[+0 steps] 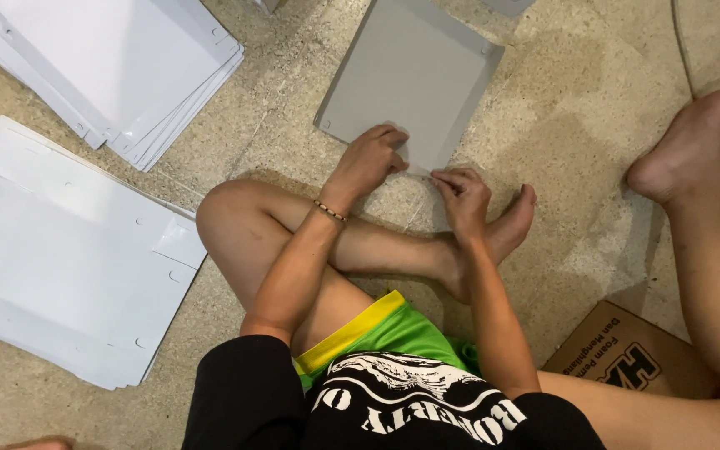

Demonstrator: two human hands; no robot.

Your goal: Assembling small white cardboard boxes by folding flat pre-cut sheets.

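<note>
A grey flat panel (410, 71) lies on the concrete floor in front of my crossed legs. My left hand (370, 158) presses down on its near edge with curled fingers. My right hand (460, 193) pinches something thin at the panel's near corner, apparently a clear film or tape strip; it is too small to tell which. The two hands are close together, just beyond my left shin and foot.
Two stacks of white flat panels lie on the floor at left, one at the top left (118, 67) and one at mid left (68, 250). A brown cardboard box (618, 354) sits at lower right by my right leg (710, 242).
</note>
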